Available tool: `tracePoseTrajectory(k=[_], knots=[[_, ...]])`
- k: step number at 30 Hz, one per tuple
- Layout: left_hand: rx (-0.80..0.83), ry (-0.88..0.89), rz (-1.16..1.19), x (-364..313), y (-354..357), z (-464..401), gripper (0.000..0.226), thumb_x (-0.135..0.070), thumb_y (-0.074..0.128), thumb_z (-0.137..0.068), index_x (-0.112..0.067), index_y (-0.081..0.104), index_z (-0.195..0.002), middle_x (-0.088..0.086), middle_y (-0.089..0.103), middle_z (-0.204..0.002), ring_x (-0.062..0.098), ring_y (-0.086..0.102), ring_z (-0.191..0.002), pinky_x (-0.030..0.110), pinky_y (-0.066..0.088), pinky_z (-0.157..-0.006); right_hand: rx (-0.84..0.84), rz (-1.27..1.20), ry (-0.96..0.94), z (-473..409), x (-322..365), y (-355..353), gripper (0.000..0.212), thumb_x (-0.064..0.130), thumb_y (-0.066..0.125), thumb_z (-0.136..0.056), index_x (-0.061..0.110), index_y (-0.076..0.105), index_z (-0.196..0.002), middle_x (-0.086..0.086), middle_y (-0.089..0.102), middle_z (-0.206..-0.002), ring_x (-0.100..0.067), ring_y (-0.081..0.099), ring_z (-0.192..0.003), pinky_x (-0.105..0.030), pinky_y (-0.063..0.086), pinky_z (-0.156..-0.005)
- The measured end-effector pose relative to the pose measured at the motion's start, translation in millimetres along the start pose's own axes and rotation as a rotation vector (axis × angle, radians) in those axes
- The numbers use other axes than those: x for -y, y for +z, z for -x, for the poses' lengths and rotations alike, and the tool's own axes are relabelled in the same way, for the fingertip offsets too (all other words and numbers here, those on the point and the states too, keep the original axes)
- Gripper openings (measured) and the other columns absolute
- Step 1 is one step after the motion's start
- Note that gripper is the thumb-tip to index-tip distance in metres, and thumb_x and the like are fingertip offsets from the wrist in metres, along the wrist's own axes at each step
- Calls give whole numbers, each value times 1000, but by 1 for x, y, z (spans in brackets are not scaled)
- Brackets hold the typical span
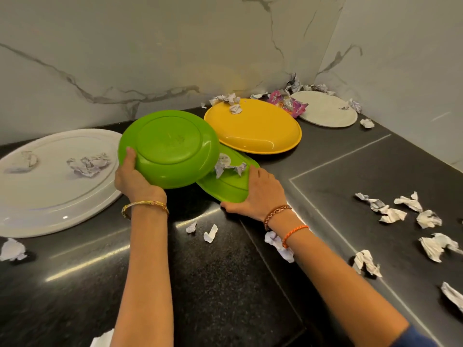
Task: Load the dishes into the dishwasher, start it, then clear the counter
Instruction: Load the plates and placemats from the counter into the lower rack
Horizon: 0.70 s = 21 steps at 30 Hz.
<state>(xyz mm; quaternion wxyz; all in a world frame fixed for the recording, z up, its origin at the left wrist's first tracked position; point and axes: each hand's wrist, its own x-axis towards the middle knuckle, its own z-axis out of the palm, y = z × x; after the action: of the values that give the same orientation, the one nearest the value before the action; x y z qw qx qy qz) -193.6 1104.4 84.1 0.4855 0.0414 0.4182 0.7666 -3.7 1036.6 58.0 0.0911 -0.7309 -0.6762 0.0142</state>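
The left hand (132,179) grips the rim of a tilted green plate (167,149), underside toward the camera. The right hand (255,194) holds the near edge of a second green plate (225,189) lying on the black counter (225,284); crumpled paper (229,168) rests in it. A yellow plate (253,126) sits behind.

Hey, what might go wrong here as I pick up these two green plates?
1. The left hand holds the tilted green plate only at its rim; it might slip.
2. A crumpled paper lies on the lower green plate that the right hand grips; it may fall off or reach the dishwasher.
3. Your forearms could brush paper scraps off the counter.
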Motion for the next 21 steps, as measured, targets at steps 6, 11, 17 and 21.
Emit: tracePoseTrajectory(k=[6, 11, 17, 21], knots=[[9, 26, 20, -1, -2, -2, 8, -10, 63, -84, -14, 60, -79, -1, 62, -84, 12, 60, -75, 31, 54, -74, 80, 278, -212, 18, -9, -14, 103, 71, 43, -77, -5, 16, -140, -25, 41, -129, -33, 50, -112, -37, 44, -88], [1, 47, 30, -6, -3, -7, 6, -10, 65, -82, -13, 61, -78, 0, 63, -85, 14, 61, -76, 34, 54, -78, 181, 330, -241, 25, -18, -19, 90, 60, 36, -88, -1, 2, -144, -31, 21, -144, -37, 41, -122, -41, 41, -93], [-19, 63, 51, -14, -3, -3, 11, -10, 65, -83, -15, 58, -76, -2, 62, -79, 11, 60, -70, 32, 54, -71, 40, 114, -70, 31, -37, -26, 65, 19, 53, -86, 9, 23, -143, -14, 34, -144, -30, 49, -120, -37, 43, -92], [9, 14, 102, -15, -3, -5, 7, -14, 61, -86, -16, 59, -79, -5, 66, -74, 12, 61, -71, 27, 51, -60, -388, -74, -13, 32, -48, -37, 36, 5, 56, -57, 9, 69, -90, -11, 70, -72, -31, 65, -53, -31, 50, -43]])
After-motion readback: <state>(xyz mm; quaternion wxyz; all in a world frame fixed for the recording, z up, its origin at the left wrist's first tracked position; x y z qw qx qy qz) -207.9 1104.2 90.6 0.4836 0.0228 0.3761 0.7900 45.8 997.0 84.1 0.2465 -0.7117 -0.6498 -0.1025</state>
